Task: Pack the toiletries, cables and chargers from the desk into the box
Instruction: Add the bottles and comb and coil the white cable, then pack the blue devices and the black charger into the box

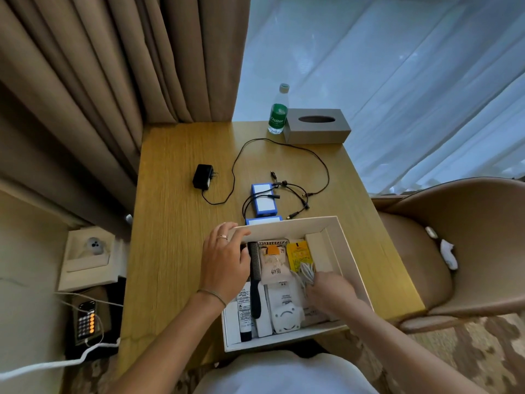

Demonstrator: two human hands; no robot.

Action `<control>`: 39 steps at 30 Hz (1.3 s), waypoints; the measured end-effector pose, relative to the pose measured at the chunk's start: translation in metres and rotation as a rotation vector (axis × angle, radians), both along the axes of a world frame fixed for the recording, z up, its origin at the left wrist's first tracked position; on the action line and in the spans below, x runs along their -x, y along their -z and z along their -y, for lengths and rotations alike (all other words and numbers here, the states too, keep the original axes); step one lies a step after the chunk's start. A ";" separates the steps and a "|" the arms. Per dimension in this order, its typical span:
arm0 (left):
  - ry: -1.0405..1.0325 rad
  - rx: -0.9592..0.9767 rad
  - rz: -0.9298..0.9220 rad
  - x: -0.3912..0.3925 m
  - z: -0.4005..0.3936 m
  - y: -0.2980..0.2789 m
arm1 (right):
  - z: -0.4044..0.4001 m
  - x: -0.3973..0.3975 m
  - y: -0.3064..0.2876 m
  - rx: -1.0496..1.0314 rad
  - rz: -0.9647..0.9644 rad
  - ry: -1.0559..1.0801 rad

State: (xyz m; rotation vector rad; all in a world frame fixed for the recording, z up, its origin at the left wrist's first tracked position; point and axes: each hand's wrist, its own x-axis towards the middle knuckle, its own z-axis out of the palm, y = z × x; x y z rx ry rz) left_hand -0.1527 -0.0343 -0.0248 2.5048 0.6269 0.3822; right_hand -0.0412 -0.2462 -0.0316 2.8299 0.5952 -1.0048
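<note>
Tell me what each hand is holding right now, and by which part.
The right hand grips a coiled white cable by the near end of the bundle, inside the box. The left hand holds nothing, resting on the box's far left corner.

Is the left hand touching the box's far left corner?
Touching. The head view shows the left hand with fingers laid over the far left corner of the box, thumb against the rim.
</note>
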 end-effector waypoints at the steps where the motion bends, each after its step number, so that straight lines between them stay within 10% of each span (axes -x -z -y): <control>1: 0.002 -0.001 0.001 0.000 0.000 0.000 | 0.000 0.000 -0.002 0.003 0.004 0.002; 12: 0.011 0.028 -0.005 -0.014 -0.012 -0.023 | -0.005 -0.018 -0.042 0.013 0.131 -0.132; 27: 0.112 0.279 -0.387 -0.122 -0.042 -0.041 | -0.062 -0.123 -0.098 -0.610 -0.018 0.007; 39: 0.516 -0.086 -0.845 -0.169 -0.055 0.001 | -0.087 -0.174 -0.057 -0.640 -0.215 0.019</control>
